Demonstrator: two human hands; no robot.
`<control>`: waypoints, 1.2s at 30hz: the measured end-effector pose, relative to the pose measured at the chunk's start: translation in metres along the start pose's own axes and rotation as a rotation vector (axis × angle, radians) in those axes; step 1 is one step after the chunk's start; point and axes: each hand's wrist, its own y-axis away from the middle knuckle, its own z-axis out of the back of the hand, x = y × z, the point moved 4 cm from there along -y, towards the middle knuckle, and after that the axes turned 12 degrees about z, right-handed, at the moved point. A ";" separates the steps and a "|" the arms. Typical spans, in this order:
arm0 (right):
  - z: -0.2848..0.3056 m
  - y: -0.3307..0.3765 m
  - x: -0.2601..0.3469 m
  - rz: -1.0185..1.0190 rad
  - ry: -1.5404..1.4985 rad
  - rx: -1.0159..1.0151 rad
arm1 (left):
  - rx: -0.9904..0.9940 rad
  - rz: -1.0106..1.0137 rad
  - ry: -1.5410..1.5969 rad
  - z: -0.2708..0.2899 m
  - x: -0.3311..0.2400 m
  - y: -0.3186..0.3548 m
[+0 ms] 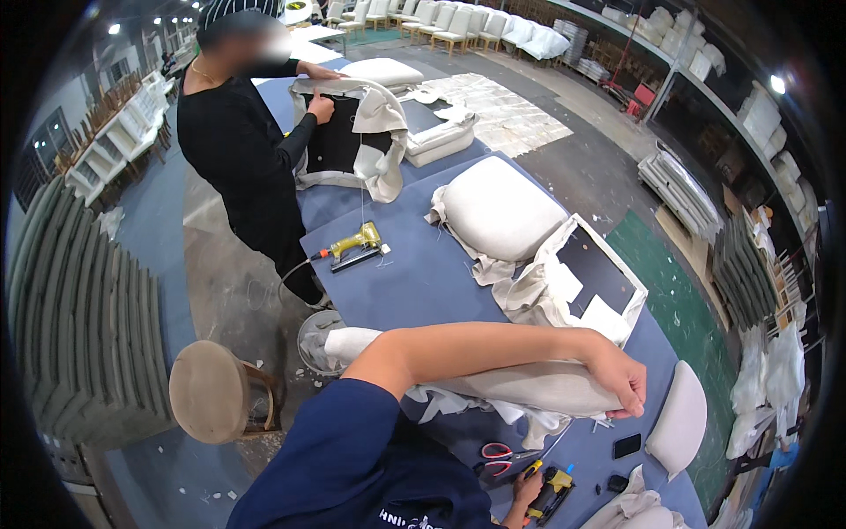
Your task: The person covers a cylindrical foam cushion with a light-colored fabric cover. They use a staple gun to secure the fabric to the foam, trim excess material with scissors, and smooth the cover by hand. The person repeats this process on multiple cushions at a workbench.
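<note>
The person's left hand (619, 381) reaches across the body and presses down on a padded seat cushion (529, 386) lying on the blue surface (423, 273), its fingers curled over the far edge of the cushion and gripping the cloth there. The right hand (527, 488), low in the view, has its fingers closed around a yellow and black staple gun (551, 492). The cushion is wrapped in pale, slightly coarse fabric, but loose cloth still bunches and hangs out raggedly beneath it, so by the look of it the covering is only partly fastened and the edges remain to be pulled tight and trimmed. Red-handled scissors (499, 458) lie just beside the gun. Farther along the surface sit a smooth, rounded cushion (502, 212) that looks fully covered, and an upturned seat (592, 280) showing a dark flat underside framed by folded cloth. A second yellow staple gun (357, 244) rests near the middle. At the far end a co-worker (238, 141) in black handles another pale cover over a dark panel.
</note>
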 end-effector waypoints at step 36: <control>0.284 -0.057 0.273 0.176 -1.374 -1.505 | -0.503 0.103 -0.143 0.029 0.009 -0.025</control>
